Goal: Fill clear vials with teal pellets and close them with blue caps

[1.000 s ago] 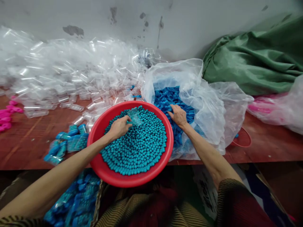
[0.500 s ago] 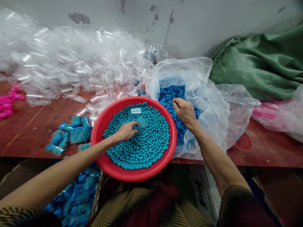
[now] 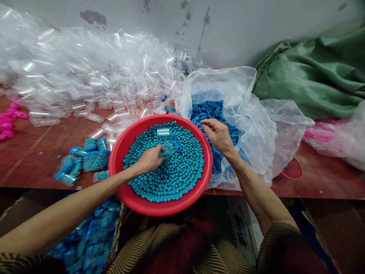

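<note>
Near the red table's front edge, left hand is pinching a clear plastic case; slackening risks dropping it; right hand's hold, can't tell.

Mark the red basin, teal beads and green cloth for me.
Red basin (image 3: 162, 209): head view, on the near rim.
Teal beads (image 3: 169, 179): head view, amid the spread.
Green cloth (image 3: 310, 80): head view, on its folds.

Dim, greyish light; glare streaks clear plastic pile; shadow under table.
</note>
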`<action>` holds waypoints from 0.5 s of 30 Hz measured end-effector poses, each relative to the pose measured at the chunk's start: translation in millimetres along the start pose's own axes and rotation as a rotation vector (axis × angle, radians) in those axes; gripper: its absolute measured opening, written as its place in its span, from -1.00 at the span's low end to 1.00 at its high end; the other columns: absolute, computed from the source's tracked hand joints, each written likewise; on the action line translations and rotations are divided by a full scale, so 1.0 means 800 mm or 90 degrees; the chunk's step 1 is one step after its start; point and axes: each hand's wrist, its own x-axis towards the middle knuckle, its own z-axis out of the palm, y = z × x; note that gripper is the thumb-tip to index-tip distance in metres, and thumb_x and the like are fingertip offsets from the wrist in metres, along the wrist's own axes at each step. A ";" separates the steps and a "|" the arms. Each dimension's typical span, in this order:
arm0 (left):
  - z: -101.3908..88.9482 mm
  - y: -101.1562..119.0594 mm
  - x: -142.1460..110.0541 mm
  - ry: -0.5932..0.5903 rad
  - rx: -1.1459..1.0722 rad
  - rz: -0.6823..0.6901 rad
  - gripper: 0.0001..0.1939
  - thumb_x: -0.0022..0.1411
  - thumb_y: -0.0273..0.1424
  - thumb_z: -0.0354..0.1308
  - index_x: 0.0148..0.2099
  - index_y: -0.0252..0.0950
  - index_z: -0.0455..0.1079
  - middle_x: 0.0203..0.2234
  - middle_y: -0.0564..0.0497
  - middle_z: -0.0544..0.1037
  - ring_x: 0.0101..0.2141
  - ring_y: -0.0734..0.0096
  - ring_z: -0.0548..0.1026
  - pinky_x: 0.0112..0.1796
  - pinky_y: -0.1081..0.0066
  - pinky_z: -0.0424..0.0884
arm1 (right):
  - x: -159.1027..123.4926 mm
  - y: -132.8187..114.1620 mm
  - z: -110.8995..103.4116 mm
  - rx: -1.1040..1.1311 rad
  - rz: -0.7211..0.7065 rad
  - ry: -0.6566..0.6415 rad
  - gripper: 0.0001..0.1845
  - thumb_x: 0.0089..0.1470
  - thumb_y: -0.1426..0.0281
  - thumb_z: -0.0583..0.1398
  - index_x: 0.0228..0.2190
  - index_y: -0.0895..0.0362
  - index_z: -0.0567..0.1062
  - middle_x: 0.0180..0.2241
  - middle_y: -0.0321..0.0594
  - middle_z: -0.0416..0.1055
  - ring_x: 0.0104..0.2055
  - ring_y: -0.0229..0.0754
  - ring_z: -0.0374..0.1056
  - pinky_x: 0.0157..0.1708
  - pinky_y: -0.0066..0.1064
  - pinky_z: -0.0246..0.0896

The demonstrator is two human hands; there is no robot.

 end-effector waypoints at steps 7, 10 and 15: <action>0.001 0.002 -0.003 0.030 0.012 0.079 -0.69 0.10 -0.44 0.02 -0.08 -0.23 0.37 -0.31 -0.03 0.46 -0.28 0.26 0.43 -0.23 0.38 0.28 | -0.014 0.091 0.029 -0.430 0.139 -0.168 -0.67 0.14 0.28 0.06 -0.17 0.22 0.44 -0.22 0.06 0.42 -0.14 0.06 0.28 -0.30 -0.30 0.14; 0.001 0.004 -0.003 0.045 -0.010 0.085 -0.70 0.07 -0.46 0.04 -0.10 -0.27 0.38 -0.34 -0.04 0.45 -0.30 0.27 0.42 -0.24 0.38 0.29 | -0.013 0.100 0.034 -0.438 0.143 -0.142 -0.72 0.17 0.33 0.01 -0.23 0.21 0.43 -0.23 0.03 0.42 -0.16 0.01 0.27 -0.29 -0.32 0.11; 0.000 0.005 -0.005 0.044 -0.033 0.068 -0.68 0.02 -0.46 0.07 -0.11 -0.28 0.33 -0.39 -0.01 0.45 -0.37 0.31 0.42 -0.31 0.39 0.30 | -0.001 0.055 -0.002 -0.392 0.075 -0.011 -0.72 0.18 0.28 0.01 -0.29 0.19 0.42 -0.28 -0.02 0.43 -0.19 -0.03 0.28 -0.25 -0.34 0.08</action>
